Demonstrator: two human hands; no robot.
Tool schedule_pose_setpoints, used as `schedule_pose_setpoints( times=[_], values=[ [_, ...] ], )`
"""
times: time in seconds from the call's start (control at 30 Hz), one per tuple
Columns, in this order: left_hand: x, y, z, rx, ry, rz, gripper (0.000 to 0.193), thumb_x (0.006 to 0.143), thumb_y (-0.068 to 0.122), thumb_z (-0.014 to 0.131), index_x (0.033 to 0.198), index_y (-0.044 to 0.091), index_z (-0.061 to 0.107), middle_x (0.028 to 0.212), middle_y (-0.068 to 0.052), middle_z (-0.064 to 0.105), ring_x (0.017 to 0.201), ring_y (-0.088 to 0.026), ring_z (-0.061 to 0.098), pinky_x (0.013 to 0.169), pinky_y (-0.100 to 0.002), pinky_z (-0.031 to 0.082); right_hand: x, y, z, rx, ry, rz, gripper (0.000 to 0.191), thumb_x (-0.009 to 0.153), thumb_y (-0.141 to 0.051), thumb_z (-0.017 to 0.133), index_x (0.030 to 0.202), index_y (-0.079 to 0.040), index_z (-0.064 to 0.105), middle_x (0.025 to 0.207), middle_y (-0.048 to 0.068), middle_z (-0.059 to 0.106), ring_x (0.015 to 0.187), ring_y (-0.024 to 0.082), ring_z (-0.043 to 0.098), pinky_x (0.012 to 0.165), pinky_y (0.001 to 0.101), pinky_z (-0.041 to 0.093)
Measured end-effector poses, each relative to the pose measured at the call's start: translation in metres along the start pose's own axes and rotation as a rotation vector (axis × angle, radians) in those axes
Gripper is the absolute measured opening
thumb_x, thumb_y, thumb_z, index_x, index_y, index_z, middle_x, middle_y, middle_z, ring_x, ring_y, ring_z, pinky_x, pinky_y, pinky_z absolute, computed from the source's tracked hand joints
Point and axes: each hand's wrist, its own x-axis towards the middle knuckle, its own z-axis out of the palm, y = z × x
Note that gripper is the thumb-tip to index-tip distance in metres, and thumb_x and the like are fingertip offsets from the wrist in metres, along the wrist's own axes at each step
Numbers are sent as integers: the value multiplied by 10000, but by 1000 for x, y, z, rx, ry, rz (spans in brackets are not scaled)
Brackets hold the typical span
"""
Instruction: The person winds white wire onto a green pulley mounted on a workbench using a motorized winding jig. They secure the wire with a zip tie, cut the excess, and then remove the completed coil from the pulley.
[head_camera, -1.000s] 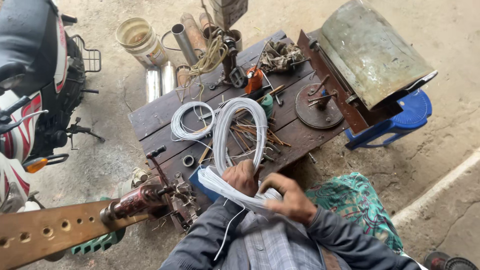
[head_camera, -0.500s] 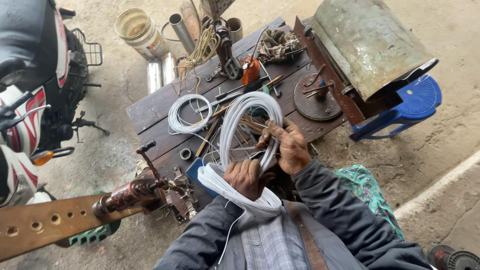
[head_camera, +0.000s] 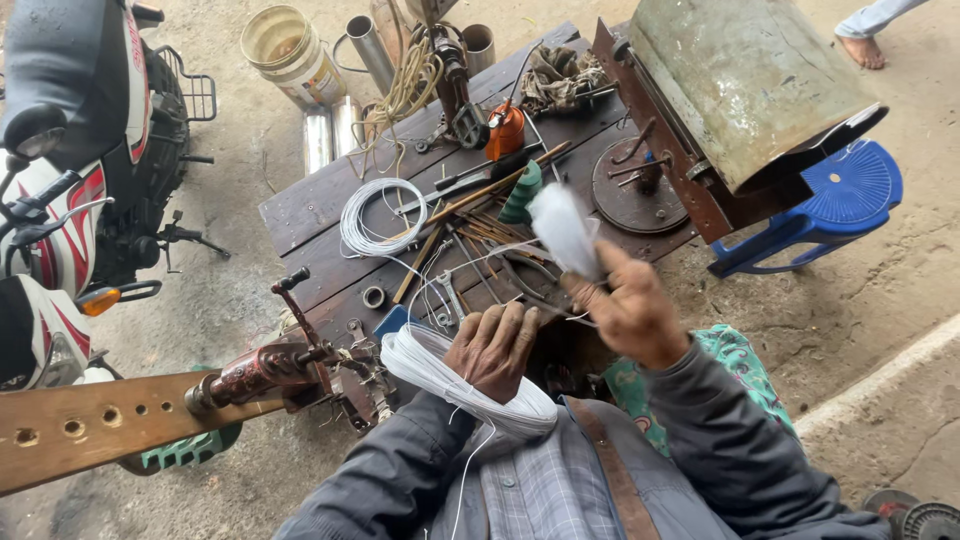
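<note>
White wire bundle (head_camera: 470, 385) lies at the near edge of the dark wooden workbench (head_camera: 300, 215), against the person's chest, with the left hand (head_camera: 492, 350) pressed down on it, fingers curled over the strands; half a second ago its tall loop stood up over the bench with both hands at its base. Right hand (head_camera: 630, 312) has now swung up and out to the right, fingers clenched on a blurred white length of the loop (head_camera: 562, 230), thin strands trailing back toward the bundle. A smaller white wire coil (head_camera: 380, 215) lies unmoved farther back on the bench, an orange-handled tool (head_camera: 505, 130) beyond it, a rusty vise (head_camera: 270, 370) just left of the bundle.
</note>
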Motion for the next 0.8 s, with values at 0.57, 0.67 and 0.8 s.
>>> schedule_pose_setpoints(
  times=[0.57, 0.67, 0.8],
  values=[
    [6, 2, 17, -181, -409, -345, 228, 839, 266, 711, 1009, 115, 718, 949, -125, 688, 888, -333, 668, 774, -486, 487, -56, -22, 44, 99, -214, 58, 979, 619, -506, 933, 1281, 82, 514, 1025, 184, 770, 982, 220, 757, 832, 345, 597],
    [-3, 1, 22, -285, -444, -450, 262, 852, 251, 705, 1073, 112, 707, 1018, -115, 699, 951, -316, 668, 829, -467, 497, -59, -22, 47, 142, -286, 204, 836, 657, -344, 916, 1274, 56, 518, 994, 156, 787, 924, 188, 776, 817, 324, 607],
    [-10, 4, 29, -313, -367, -422, 314, 869, 231, 697, 1158, 109, 693, 1110, -102, 713, 1036, -293, 667, 902, -442, 511, -61, -15, 53, 134, -290, 308, 629, 677, -152, 833, 1206, 50, 559, 931, 146, 784, 858, 170, 756, 792, 309, 601]
  ],
)
